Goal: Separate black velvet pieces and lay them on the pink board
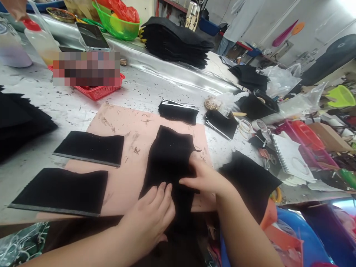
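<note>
A black fabric piece (172, 155) lies on the pink board (130, 129) and hangs over the table's front edge. My left hand (155, 211) rests on its lower part, fingers extended side by side, thumb beneath near the edge. On the right side of the same fabric is my right hand (205, 178), its thumb and index finger apart and the other fingertips hidden at the cloth. Two black pieces with grey strips along their lower edges, an upper one (91, 146) and a lower one (63, 189), lie to the left.
Small black stacks with white strips (178, 112) sit behind the board. A red basket (102, 91), green basket (122, 29) and big black stack (175, 40) stand farther back. More black fabric (247, 181), a notebook (292, 155) and a pink basket (314, 152) are at right.
</note>
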### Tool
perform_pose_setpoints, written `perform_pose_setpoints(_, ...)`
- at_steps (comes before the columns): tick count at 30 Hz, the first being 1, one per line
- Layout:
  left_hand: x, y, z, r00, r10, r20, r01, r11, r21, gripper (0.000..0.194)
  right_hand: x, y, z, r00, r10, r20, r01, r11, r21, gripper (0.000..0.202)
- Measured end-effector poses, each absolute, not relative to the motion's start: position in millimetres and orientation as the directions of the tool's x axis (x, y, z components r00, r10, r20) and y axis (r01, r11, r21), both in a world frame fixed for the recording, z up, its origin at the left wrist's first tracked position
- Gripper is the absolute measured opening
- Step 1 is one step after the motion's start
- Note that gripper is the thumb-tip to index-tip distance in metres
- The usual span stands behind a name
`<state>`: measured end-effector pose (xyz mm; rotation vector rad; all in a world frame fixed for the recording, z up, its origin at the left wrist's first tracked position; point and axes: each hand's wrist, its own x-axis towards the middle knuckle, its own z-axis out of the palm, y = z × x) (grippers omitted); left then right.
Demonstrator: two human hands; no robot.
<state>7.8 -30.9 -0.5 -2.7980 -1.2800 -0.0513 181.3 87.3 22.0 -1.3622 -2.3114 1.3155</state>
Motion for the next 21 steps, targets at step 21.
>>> perform_pose_setpoints(21,19.8,-10.1,4.7,0.749,0.660,0.056,0.660,-0.751,0.020,0.068,198.5,86.4,14.8,-0.502,0.839,-0.213,0.647,0.200,-0.736,0.042)
